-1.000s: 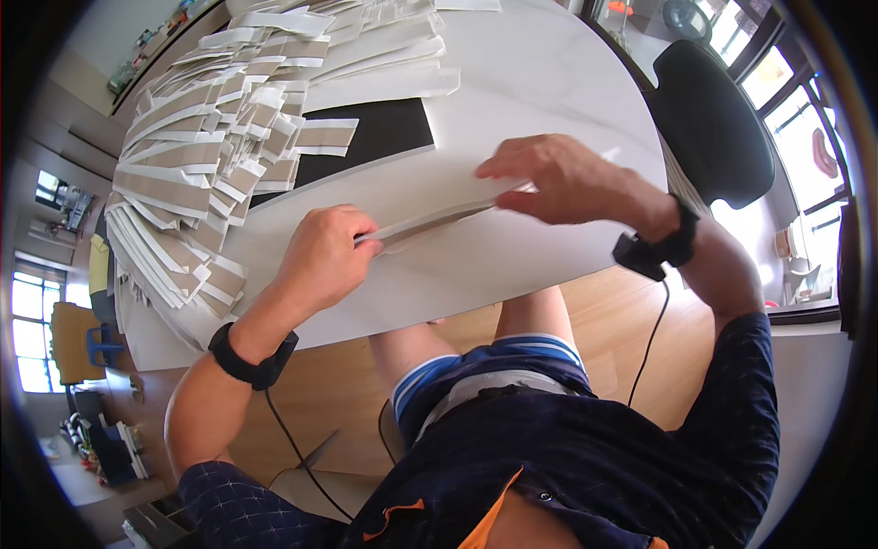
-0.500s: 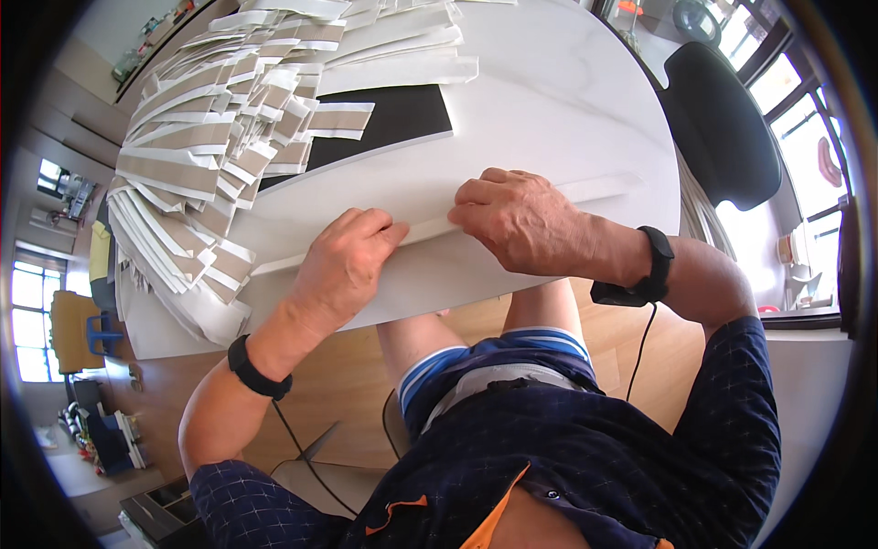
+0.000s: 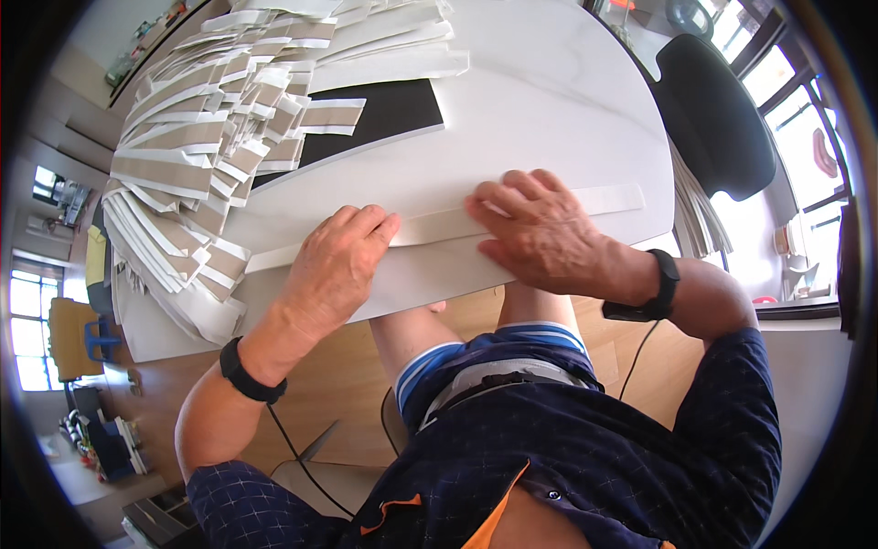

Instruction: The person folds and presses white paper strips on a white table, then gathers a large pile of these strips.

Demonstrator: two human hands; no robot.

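A long white strip point(image 3: 439, 226) lies across the near part of the white table, running under both my hands. My left hand point(image 3: 340, 256) rests on it left of the middle, fingers bent and pressed together, gripping the strip at its edge. Further right, my right hand point(image 3: 540, 220) lies on the strip with its fingers spread and its thumb toward me. The strip's right end shows flat beyond that hand. Its left end reaches a heap of white and beige strips point(image 3: 174, 169).
Beside the heap a black flat panel point(image 3: 393, 119) lies on the table point(image 3: 549, 82). More white strips point(image 3: 393, 64) are stacked at the far side. A black chair back point(image 3: 713, 119) stands at the table's right edge, with long strips point(image 3: 700, 215) hanging near it.
My right hand has gone from a pinch to spread fingers laid on the strip. The strip, raised and narrow-looking before, now shows its broad face flat on the table.
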